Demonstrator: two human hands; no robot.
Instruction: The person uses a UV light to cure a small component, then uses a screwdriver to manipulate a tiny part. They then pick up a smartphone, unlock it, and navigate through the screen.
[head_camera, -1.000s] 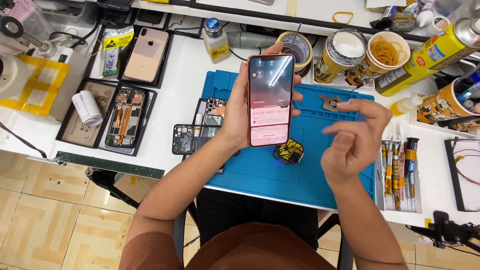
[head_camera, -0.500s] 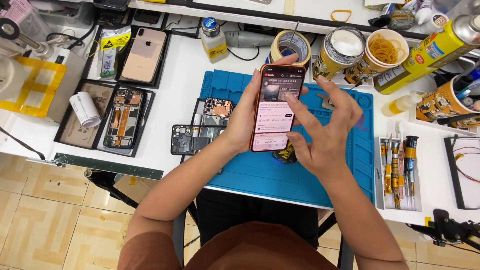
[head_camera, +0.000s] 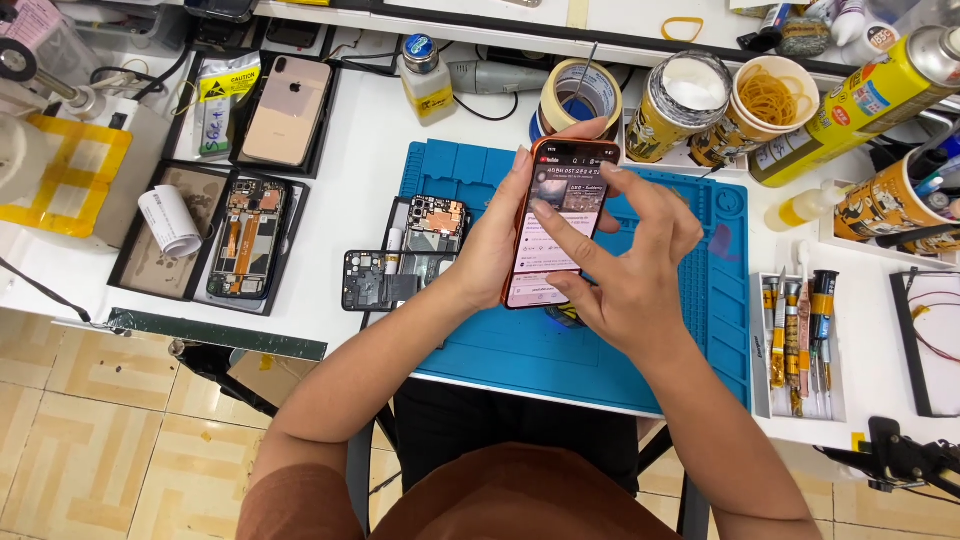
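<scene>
Two hands meet over the blue mat (head_camera: 480, 340) on the white worktop (head_camera: 365, 160), both on one phone (head_camera: 556, 222). The phone has an orange-red edge and a lit screen facing up toward the camera; its long axis runs away from the person, top end tipped slightly right and pointing at the roll of tape (head_camera: 578, 92), bottom end toward the body. It is lifted above the mat, not lying on it.

The left hand (head_camera: 500, 235) cups the phone from its left side, fingers curled behind it and gripping it, thumb along the left edge. The right hand (head_camera: 625, 265) is spread open with fingers loosely fanned, holding nothing; its thumb lies across the middle of the screen.

Much of the phone's back and lower right side is hidden by the two hands, and a small dark object on the mat under the phone cannot be made out. Left of the mat lie opened phones (head_camera: 415, 245) with bare circuit boards. Tins (head_camera: 680, 105) stand behind.
</scene>
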